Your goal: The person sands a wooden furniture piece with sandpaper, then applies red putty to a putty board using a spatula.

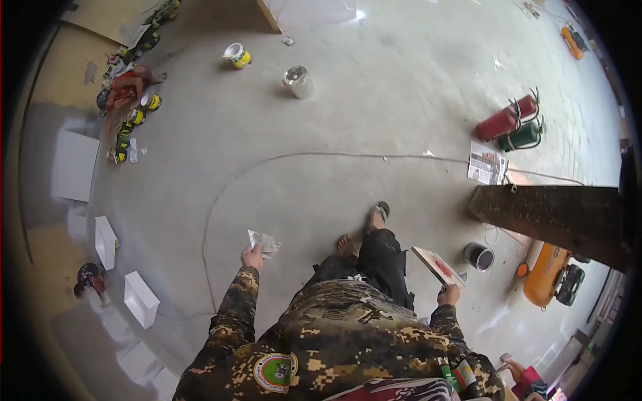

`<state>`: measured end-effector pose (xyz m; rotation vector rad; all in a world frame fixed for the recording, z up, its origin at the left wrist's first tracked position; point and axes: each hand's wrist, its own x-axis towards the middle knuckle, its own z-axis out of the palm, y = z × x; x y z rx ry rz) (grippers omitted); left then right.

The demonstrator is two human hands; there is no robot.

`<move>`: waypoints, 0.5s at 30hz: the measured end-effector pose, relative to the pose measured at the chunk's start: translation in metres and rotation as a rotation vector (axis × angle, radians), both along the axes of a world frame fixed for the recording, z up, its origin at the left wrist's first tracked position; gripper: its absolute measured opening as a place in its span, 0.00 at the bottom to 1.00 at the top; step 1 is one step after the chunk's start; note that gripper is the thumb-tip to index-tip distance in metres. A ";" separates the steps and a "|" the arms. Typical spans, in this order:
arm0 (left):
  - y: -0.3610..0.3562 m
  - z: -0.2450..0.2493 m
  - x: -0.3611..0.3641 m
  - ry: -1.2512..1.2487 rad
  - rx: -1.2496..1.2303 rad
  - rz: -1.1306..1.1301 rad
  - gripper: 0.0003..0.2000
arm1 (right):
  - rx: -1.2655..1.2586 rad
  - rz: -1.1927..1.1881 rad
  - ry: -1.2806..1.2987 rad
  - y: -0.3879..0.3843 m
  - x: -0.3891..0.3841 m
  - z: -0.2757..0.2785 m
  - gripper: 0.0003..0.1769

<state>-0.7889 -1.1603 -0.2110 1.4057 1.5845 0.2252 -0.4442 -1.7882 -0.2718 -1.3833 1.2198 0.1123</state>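
Observation:
My left hand (252,257) is closed on the edge of a creased piece of paper (266,244), light with greyish marks, held out over the floor. On the other side, my right hand (449,294) grips the lower end of a flat wooden board (436,266) with a red patch on its face. The board is tilted, and some of the fingers behind it are hidden. A dark-filled can (479,256) stands on the floor just beyond the board.
A hose (294,155) curves across the floor ahead. Right of me are a dark post (548,217), an orange compressor (545,274), newspaper (486,164) and fire extinguishers (498,125). Buckets (298,83) stand farther off. People (124,93) crouch at the left near white boxes (140,299).

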 end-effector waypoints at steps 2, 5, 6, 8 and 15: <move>0.028 0.014 0.030 -0.004 0.043 -0.007 0.18 | 0.073 0.121 0.046 0.052 0.033 0.010 0.12; 0.074 -0.001 0.061 0.011 0.142 -0.032 0.19 | 0.049 0.180 0.083 0.121 0.100 0.031 0.14; 0.091 -0.004 0.072 0.043 0.181 -0.044 0.20 | 0.030 0.210 0.109 0.140 0.117 0.026 0.15; 0.116 -0.003 0.085 0.075 0.204 -0.046 0.21 | 0.071 0.174 0.014 0.182 0.152 0.012 0.16; 0.156 0.004 0.049 0.273 -0.003 0.111 0.23 | 0.064 0.639 -0.050 0.337 0.288 0.008 0.16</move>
